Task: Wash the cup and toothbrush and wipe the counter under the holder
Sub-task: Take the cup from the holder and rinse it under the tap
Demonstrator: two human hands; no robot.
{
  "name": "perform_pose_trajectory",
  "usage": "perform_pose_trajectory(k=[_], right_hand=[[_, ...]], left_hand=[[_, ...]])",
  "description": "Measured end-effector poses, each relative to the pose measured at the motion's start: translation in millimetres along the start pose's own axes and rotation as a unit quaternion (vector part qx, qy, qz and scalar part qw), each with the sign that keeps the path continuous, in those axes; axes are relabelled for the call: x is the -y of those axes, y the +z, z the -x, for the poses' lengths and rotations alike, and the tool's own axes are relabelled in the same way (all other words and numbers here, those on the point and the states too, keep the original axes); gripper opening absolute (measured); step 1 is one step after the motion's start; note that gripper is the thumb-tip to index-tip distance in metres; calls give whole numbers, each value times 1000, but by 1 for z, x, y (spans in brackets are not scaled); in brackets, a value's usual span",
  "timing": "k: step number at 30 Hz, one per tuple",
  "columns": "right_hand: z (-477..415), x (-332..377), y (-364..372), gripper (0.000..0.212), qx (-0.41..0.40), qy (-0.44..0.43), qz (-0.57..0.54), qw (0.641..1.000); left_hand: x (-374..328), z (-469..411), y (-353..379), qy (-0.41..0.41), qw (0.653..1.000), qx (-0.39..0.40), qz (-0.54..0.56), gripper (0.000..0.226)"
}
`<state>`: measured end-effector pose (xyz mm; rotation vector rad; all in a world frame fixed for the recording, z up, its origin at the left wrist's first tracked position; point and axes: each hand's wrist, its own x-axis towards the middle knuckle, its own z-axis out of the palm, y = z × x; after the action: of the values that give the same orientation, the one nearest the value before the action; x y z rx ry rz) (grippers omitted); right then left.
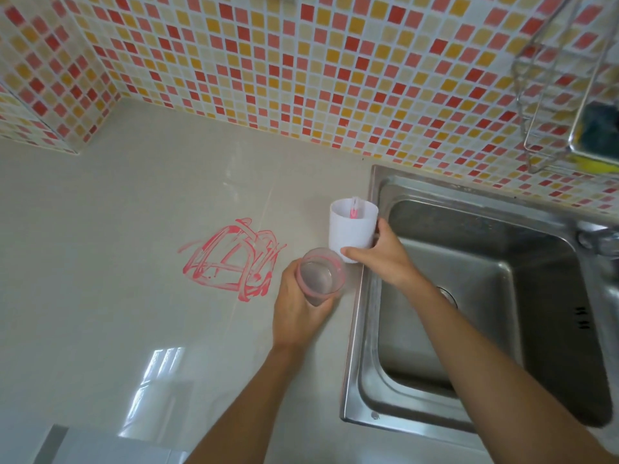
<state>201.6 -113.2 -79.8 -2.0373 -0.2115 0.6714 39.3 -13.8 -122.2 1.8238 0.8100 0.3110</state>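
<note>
The left hand [298,306] is wrapped around a clear cup [320,277] with pink smears at its rim, held upright over the counter [117,262] near the sink's left edge. The right hand [382,254] grips the side of a white holder [351,229] just beyond the cup; a pink toothbrush [353,209] stands inside it. The holder seems slightly lifted, though that is hard to judge from above. To the left, a pink scribbled stain [231,262] remains on the counter. The sink [469,296] on the right looks dry, so washing and wiping both appear still to be done.
</note>
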Motion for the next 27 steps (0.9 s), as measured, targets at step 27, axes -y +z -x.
perform_pose_trajectory(k=[27], right_hand=[[184,-180,-101,58,-121,55,311,941]], left_hand=[[-40,72,55,120,971,204,-43,78]])
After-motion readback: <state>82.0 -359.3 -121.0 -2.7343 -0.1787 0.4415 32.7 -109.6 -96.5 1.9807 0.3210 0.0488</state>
